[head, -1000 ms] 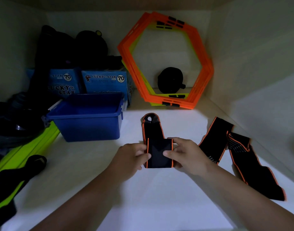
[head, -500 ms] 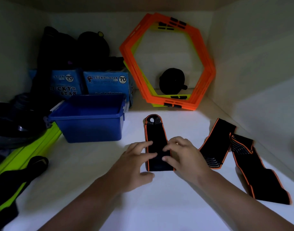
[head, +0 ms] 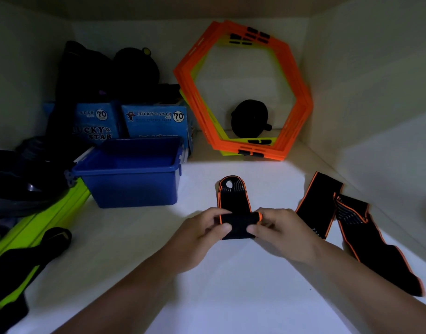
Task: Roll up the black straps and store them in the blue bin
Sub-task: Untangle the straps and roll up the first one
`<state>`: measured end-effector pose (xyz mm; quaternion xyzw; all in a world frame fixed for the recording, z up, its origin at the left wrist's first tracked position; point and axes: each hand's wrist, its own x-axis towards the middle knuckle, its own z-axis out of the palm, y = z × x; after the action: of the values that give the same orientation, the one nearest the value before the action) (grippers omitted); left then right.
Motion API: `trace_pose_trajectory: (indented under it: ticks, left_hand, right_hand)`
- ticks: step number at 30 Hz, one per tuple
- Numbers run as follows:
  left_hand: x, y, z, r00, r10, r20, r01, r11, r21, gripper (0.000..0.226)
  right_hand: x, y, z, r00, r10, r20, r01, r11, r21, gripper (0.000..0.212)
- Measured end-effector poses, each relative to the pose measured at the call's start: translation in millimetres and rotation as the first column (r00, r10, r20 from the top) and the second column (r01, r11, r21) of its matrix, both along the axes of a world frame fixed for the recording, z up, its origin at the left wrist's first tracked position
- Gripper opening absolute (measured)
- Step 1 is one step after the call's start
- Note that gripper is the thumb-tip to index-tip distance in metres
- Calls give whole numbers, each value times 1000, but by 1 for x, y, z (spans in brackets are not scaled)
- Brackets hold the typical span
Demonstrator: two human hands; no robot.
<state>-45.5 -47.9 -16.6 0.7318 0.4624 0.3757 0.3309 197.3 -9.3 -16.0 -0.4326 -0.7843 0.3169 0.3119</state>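
Note:
A black strap with orange edging lies on the white shelf, its looped end pointing away from me. Its near end is turned over into a short roll. My left hand pinches the roll's left side and my right hand pinches its right side. Two more black straps with orange trim lie flat to the right, overlapping each other. The blue bin stands open at the left of the strap, and its inside looks dark.
Orange and yellow hexagon rings lean against the back wall with a black round object behind them. Blue Lucky Star boxes and dark gear sit behind the bin. A lime-green case and black items lie at the left.
Both hands lay flat on the strap's near end; now they have folded that end over into a roll and hold it from both sides.

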Motion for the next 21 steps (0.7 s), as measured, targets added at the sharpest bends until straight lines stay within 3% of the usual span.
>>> trace_pose_trajectory:
  ticks: [5,9,11,13,15,18,20,21]
  left_hand:
    - [1,12,-4,995,65,-77,-66,998,-8,26]
    - [4,23,-9,983,165,-83,-165,986,10,30]
    - [8,27,-9,972,224,-73,-223,975,24,22]
    - [10,30,-8,950,297,-101,-294,955,37,18]
    - [8,32,-8,914,371,-161,-356,927,117,26]
    - [3,36,-9,912,287,-294,-169,914,368,31]
    - [-1,36,-9,901,159,-403,19,915,404,37]
    - [-4,35,-9,896,103,-433,70,928,367,43]
  right_hand:
    - [-7,9,0,982,-33,-186,-30,945,-326,36]
    - [-10,12,-3,964,-157,-213,70,927,-368,33]
    - [-14,9,0,957,-228,-177,162,932,-323,14]
    - [-17,5,4,948,-299,-108,265,931,-250,28]
    - [-18,4,7,933,-360,-2,359,930,-78,43]
    - [-15,6,0,939,-324,114,289,924,250,29]
    - [-12,8,-6,953,-220,207,136,925,355,21]
    - [-9,8,-8,952,-162,262,68,940,334,29]
